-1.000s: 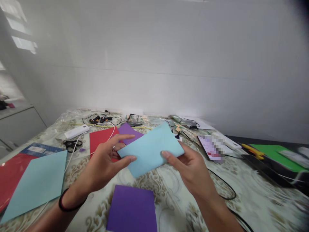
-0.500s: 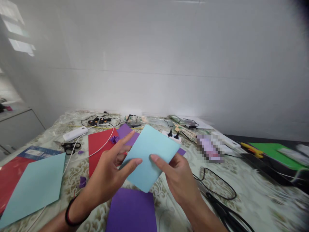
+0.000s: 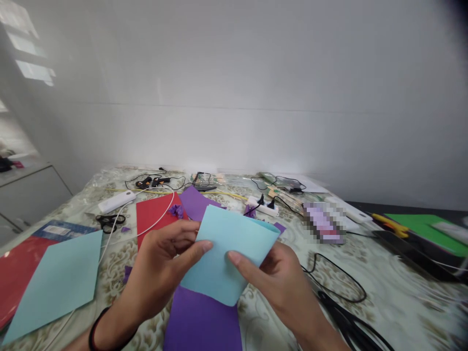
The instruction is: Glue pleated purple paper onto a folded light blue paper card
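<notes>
Within the last second, the light-blue, four-sided paper sheet (image 3: 234, 231) had been turned between the fingers; a rounded bend now showed at its far edge towards the right fingertips, suggesting a doubled sheet not yet creased flat there. The left hand (image 3: 161, 263) was clamped on its left edge, thumb in front; the right hand (image 3: 281, 280) pinched its right part, thumb likewise in front. Nearer than both hands' fingers lay a purple, four-sided paper sheet (image 3: 204, 324), partly hidden.
</notes>
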The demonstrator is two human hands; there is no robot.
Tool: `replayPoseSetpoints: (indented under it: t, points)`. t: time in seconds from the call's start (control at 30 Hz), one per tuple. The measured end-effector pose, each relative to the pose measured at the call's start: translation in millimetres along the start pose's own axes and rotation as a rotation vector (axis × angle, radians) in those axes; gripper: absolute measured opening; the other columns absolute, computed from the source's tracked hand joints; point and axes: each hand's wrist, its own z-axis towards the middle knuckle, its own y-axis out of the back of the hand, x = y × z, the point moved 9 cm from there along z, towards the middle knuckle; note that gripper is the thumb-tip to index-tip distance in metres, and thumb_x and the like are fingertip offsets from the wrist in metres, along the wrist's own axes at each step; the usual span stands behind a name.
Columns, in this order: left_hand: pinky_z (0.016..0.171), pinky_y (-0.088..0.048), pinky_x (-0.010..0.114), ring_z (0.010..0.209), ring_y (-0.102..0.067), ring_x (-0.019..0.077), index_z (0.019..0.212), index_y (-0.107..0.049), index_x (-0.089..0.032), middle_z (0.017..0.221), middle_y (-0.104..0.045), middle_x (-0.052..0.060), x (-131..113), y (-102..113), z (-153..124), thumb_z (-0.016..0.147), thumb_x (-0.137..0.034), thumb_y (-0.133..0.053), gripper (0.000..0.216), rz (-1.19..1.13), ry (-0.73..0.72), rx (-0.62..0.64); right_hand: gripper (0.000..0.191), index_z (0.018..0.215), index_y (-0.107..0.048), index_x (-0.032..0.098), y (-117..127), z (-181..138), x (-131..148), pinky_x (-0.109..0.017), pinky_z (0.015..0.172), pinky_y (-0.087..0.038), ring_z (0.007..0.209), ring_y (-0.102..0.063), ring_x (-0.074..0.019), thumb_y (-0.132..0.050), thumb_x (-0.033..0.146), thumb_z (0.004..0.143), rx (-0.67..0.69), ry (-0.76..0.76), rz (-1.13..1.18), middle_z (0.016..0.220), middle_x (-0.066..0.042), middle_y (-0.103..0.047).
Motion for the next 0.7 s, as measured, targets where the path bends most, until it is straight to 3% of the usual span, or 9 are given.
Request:
replayPoseSetpoints:
  t: [0.13,0.5,0.63,0.7]
  points:
    - [0.064,-0.065,0.033,0.074,-0.079,0.0256,0.083,-0.082,-0.025,0.079,-0.082,0.001,-4,-5,0,0.084,-0.042,-0.085,0.017,-0.021,0.018,0.049,0.039,0.092,-0.079,0.02,1,-2,6,-0.032,0.063,-0.063,0.075,-0.073,-0.0249,-0.082,0.057,0.084,0.002,0.029,-0.014,0.085,-0.007,-0.08]
    - [0.065,-0.063,0.026,0.073,-0.078,0.0198,0.085,-0.083,-0.022,0.082,-0.083,0.002,-3,-9,2,0.087,-0.034,-0.084,0.012,-0.045,0.031,0.075,0.045,0.082,-0.074,0.019,5,-2,13,-0.026,0.048,-0.055,0.06,-0.068,-0.0205,-0.08,0.063,0.083,-0.118,-0.005,0.007,0.074,-0.006,-0.076]
    - [0.071,-0.063,0.021,0.082,-0.08,0.0165,0.098,-0.081,-0.023,0.09,-0.084,0.001,-9,-12,0,0.091,-0.029,-0.082,0.009,-0.087,0.018,0.125,0.043,0.077,-0.072,0.019,6,-11,13,-0.023,0.048,-0.052,0.058,-0.063,-0.0165,-0.083,0.061,0.08,-0.187,-0.079,0.011,0.07,-0.003,-0.071]
    - [0.074,-0.064,0.019,0.084,-0.08,0.0152,0.103,-0.08,-0.025,0.092,-0.084,-0.001,-13,-7,-1,0.091,-0.027,-0.083,0.012,-0.1,-0.009,0.091,0.044,0.075,-0.071,0.02,4,-14,13,-0.023,0.048,-0.05,0.058,-0.06,-0.0156,-0.083,0.061,0.079,-0.181,-0.095,-0.02,0.067,-0.002,-0.068]
